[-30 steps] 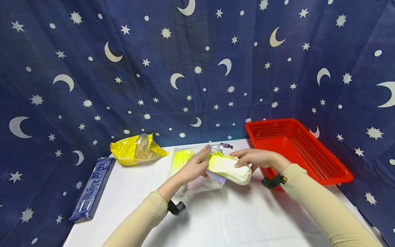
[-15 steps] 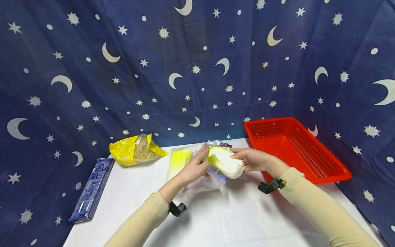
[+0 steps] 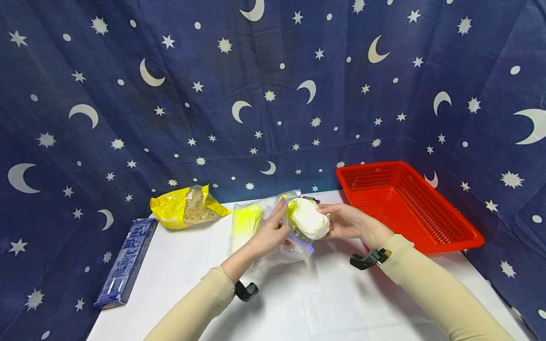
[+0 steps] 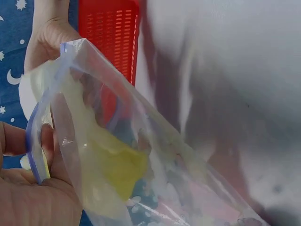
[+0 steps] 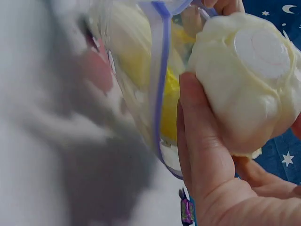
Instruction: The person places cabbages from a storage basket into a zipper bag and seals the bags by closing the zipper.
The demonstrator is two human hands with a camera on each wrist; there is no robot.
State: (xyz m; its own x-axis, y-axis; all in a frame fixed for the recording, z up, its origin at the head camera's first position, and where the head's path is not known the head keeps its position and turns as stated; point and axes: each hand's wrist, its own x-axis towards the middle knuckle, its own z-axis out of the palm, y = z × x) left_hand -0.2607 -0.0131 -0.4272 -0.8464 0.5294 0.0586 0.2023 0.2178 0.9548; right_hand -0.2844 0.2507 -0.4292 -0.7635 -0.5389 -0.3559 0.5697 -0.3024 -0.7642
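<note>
My right hand [image 3: 347, 221] grips a pale Chinese cabbage [image 3: 310, 219] near its white base, the fingers and thumb round its sides. Its yellow leafy end [image 4: 117, 162] is inside the mouth of a clear zip bag [image 3: 279, 258]. At that mouth, my left hand [image 3: 268, 235] pinches the purple zip edge [image 4: 33, 141] between thumb and fingers. Another yellow-white cabbage [image 3: 246, 222] lies inside the bag, to the left of the left hand. From the right wrist view, the held cabbage's round cut base [image 5: 262, 52] faces the camera.
A red plastic basket [image 3: 409, 208] stands at the right. A yellow, part-clear packet [image 3: 187, 208] lies at the back left, above a long blue box [image 3: 126, 263] on the white-covered table [image 3: 273, 308]. Behind the bag is a small purple wrapped item [image 5: 186, 210].
The right hand has moved left with the cabbage, turning its base toward the camera and pushing its leafy end into the bag. The left hand stays at the bag's edge.
</note>
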